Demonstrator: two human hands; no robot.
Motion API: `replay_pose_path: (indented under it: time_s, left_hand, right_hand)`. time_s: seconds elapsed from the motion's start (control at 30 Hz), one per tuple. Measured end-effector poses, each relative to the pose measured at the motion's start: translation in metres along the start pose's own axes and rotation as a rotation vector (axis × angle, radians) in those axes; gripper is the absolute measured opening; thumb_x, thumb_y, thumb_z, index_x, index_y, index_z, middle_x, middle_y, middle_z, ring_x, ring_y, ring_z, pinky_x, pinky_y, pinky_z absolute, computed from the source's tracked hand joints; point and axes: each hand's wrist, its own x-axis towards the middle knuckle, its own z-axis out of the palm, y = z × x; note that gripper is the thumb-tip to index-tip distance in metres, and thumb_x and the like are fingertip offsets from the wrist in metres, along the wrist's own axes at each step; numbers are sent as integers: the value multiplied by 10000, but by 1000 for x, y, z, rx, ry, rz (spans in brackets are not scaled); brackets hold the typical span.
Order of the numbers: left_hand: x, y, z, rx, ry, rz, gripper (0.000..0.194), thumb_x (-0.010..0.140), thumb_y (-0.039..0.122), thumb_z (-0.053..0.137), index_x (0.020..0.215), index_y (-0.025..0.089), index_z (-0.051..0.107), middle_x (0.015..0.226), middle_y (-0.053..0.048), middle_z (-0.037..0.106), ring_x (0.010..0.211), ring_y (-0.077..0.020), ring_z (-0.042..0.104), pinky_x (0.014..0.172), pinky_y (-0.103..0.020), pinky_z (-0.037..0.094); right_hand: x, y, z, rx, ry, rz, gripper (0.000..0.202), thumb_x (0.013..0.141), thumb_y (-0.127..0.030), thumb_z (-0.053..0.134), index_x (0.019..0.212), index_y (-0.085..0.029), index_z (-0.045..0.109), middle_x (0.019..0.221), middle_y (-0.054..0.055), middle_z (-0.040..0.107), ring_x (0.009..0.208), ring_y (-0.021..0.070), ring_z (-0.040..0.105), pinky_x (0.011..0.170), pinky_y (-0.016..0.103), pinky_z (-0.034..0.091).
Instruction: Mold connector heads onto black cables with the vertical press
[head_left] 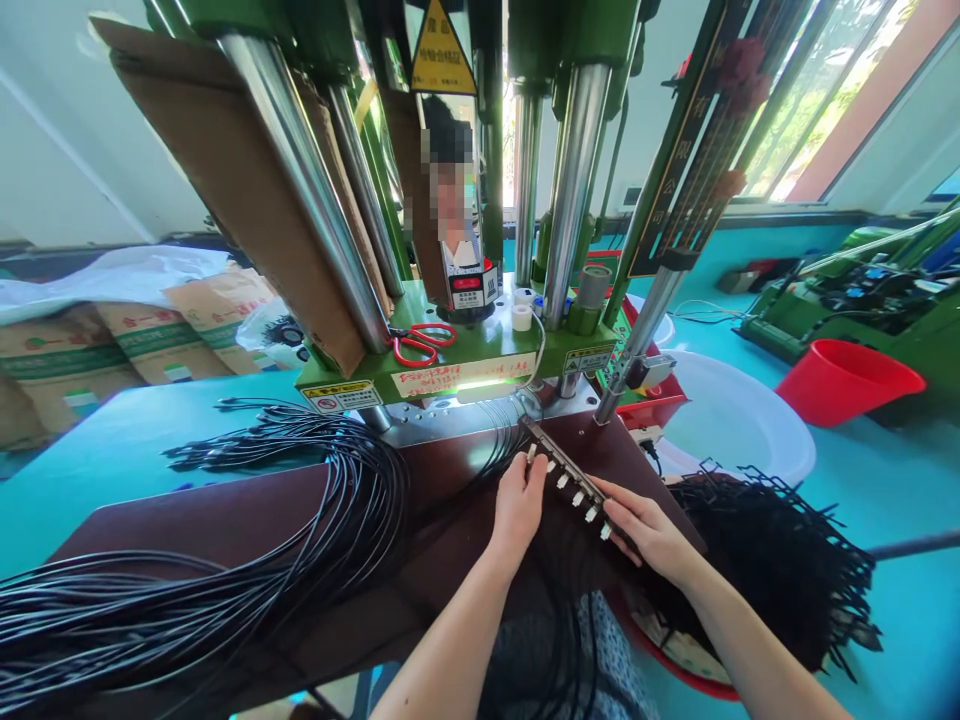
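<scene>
A narrow dark metal bar (564, 462) slants over the tabletop, with several small white connectors (578, 497) set in a row along its near edge. My right hand (651, 530) grips the bar's lower right end between thumb and fingers. At the upper left end, my left hand (519, 498) is closed in a pinch on a small white plug end (532, 453). Black cables hang below the bar towards my lap. Thin black cables (491, 440) also run from the machine's lower plate (442, 425) to beside my left hand.
A large bundle of black cables (367, 490) covers the table's left side. Ahead stands a green press (352, 375) with steel columns; red-handled scissors (422, 345) lie on it. At right are a heap of black pieces (772, 570), a white tub (795, 430) and a red bucket (847, 385).
</scene>
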Motion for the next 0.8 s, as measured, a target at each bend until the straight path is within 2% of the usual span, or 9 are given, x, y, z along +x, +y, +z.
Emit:
replay_pose_path:
  time_s: [0.07, 0.23, 0.33, 0.6, 0.8]
  left_hand:
    - [0, 2, -1, -51, 9, -21, 312, 791, 475, 428, 665, 190, 451, 616, 33, 446, 569, -88, 410, 514, -189, 318]
    - [-2, 11, 0, -231, -146, -192, 315, 776, 464, 450, 637, 200, 349, 540, 77, 329, 447, -49, 298, 444, -153, 271]
    - [-2, 17, -1, -233, -156, -232, 301, 789, 437, 427, 626, 198, 341, 510, 84, 303, 410, -41, 257, 411, -148, 234]
    - [-1, 11, -3, -217, -117, -219, 280, 788, 416, 426, 630, 200, 342, 505, 90, 284, 402, -40, 246, 408, -158, 214]
    - [0, 5, -2, -178, -122, -183, 281, 797, 429, 417, 641, 203, 356, 501, 91, 285, 409, -49, 241, 431, -170, 230]
  right_hand:
    - [0, 3, -2, 54, 17, -3, 553, 856, -465, 434, 1306, -145, 394, 554, -45, 425, 379, 57, 323, 322, 176, 220]
    - [0, 3, -5, 82, -12, 2, 524, 854, -452, 451, 1291, -163, 419, 578, -37, 440, 387, 51, 319, 322, 176, 228]
    - [0, 2, -6, 69, -44, 0, 522, 857, -450, 448, 1296, -170, 413, 576, -40, 436, 394, 48, 312, 326, 171, 230]
    - [-1, -5, -4, -103, -111, -12, 522, 881, -439, 400, 1327, -170, 357, 529, -48, 439, 384, 57, 329, 340, 173, 238]
    - [-2, -14, 3, -191, -78, -32, 543, 870, -457, 395, 1316, -147, 379, 459, -67, 383, 369, 71, 340, 341, 182, 255]
